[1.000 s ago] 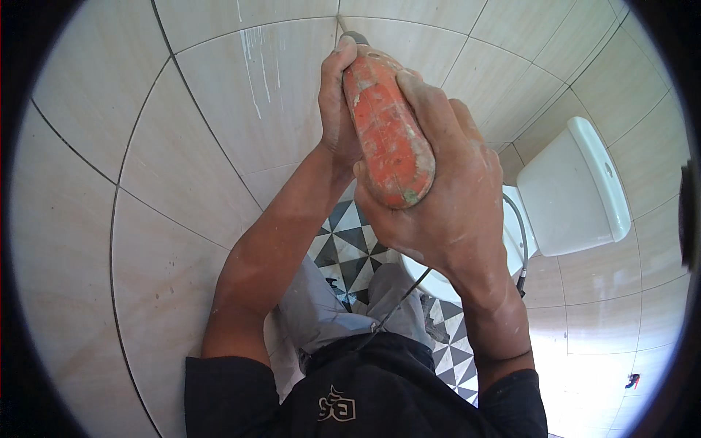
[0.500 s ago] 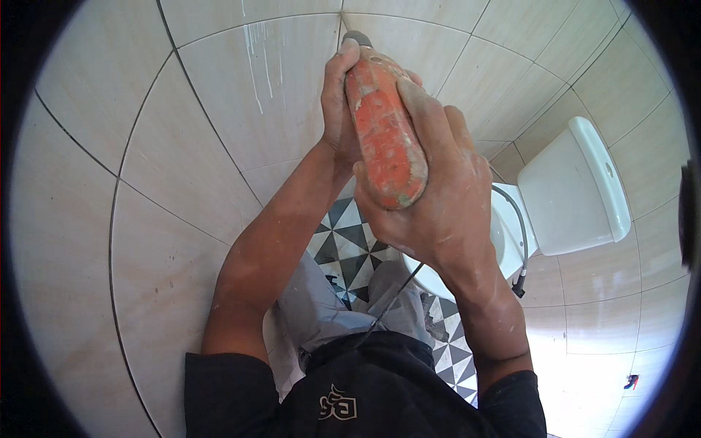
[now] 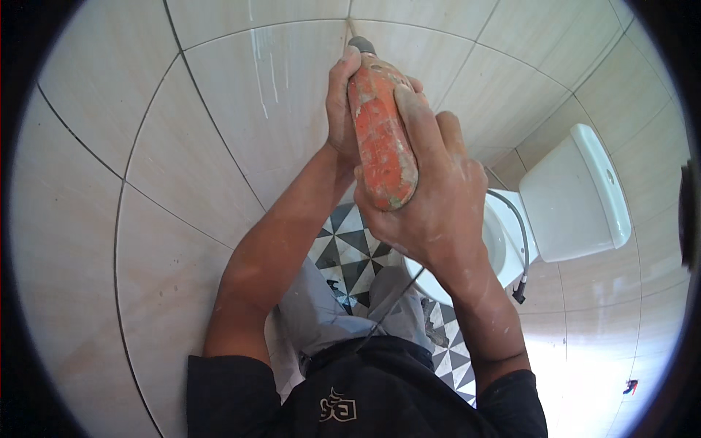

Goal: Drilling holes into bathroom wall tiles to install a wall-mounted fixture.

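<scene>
Hands: right hand [image 3: 431, 197] & left hand [image 3: 342, 109], grip closed round orange drill [image 3: 380, 135].

Beige wall tiles [image 3: 219, 131] with dark grout lines are filling the view from 7 through 12 to 2 o'clock; pale streaks are showing at 12. A white toilet [image 3: 569, 197] is sitting at 3 o'clock, its cistern lying against the wall. A grey hose [image 3: 520, 241] is curving down beside the bowl. A black-and-white triangle-patterned floor [image 3: 350, 248] is showing near centre and at 5 o'clock.
</scene>
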### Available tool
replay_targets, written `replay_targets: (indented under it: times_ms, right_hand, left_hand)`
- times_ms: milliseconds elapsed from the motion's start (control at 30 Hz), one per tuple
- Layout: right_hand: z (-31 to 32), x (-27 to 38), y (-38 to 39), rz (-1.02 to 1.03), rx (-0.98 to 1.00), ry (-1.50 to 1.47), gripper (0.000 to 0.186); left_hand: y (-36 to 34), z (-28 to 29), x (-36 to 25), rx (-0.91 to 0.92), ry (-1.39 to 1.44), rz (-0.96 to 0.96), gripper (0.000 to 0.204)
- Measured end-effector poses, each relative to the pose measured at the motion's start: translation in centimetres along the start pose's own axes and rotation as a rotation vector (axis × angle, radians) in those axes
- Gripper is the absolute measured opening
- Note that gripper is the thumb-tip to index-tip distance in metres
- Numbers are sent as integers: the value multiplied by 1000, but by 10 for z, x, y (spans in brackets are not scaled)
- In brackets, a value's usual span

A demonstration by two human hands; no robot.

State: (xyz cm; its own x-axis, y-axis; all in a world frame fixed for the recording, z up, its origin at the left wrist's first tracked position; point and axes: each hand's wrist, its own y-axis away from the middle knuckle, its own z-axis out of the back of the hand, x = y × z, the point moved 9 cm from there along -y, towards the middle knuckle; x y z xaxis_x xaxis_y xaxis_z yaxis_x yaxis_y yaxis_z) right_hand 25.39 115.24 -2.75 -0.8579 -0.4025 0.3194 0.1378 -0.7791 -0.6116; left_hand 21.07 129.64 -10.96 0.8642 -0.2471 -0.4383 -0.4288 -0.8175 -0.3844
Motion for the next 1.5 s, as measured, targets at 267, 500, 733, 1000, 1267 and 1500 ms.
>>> replay_targets:
  times_ms: [267,500,733,1000,1267,1500]
  right_hand:
    - [10,-14,-7,-22,7,-204,80]
    - [-3,-18,4,-57,5,-233,84]
    - [-9,-16,10,-108,7,-307,92]
    - [-16,-22,11,-54,-46,-354,91]
    - [-22,-26,15,62,-192,-456,92]
    - [-32,-25,19,-62,-131,-500,86]
  left_hand:
    - [-8,-7,-14,-44,-181,-95,66]
    - [-4,4,-7,-48,-241,-37,67]
    - [12,-16,-17,-139,-131,9,52]
    - [11,-14,-18,-196,-299,33,45]
    - [13,-11,-20,-228,-341,38,44]
    - [14,-1,-22,-254,-383,49,43]
